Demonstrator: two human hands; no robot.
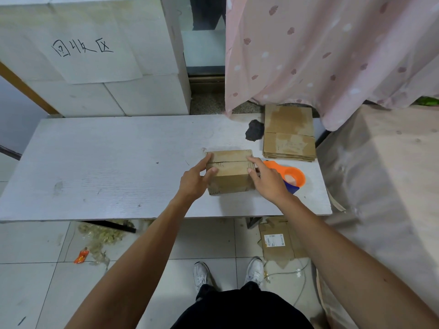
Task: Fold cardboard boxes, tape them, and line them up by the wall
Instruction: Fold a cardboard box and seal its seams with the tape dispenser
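Touching box [229, 173]: left hand [193, 181], right hand [269, 181], fingers [253, 161] straight; tape dispenser [293, 178], cardboard stack [288, 138] nearby.

Pale grey wood-grain tabletop [107, 162], scuffed. On the right half: small closed brown cardboard box [229, 176], top flaps meeting at a seam. Just right of it, orange-and-blue plastic tape dispenser [298, 176]. Farther back, stack of flattened brown cardboard sheets [288, 138]. Dark grey crumpled lump [254, 130] just beside the stack's left edge.

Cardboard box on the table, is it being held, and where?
Yes, the cardboard box is steadied between both hands: left hand against its left end, right hand on the top flaps' right end, fingers straight.
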